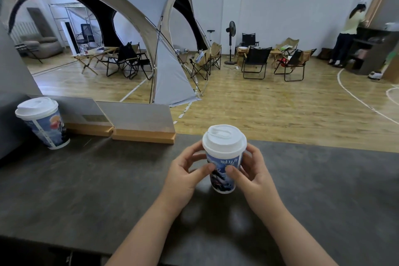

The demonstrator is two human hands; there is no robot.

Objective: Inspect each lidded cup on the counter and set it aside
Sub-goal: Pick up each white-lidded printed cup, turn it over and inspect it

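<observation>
A paper cup (223, 157) with a white lid and a blue printed sleeve stands upright near the middle of the dark counter (86, 190). My left hand (185, 173) holds its left side, thumb across the front of the print. My right hand (252, 170) holds its right side, thumb also on the front. A second lidded cup (43, 122) of the same design stands at the far left of the counter, well away from both hands.
Two grey panels in wooden bases (133, 123) stand along the counter's back edge between the cups. Beyond the counter lie a wooden floor, a large tent (129, 28), folding chairs and a person (349, 32) at a shelf far right.
</observation>
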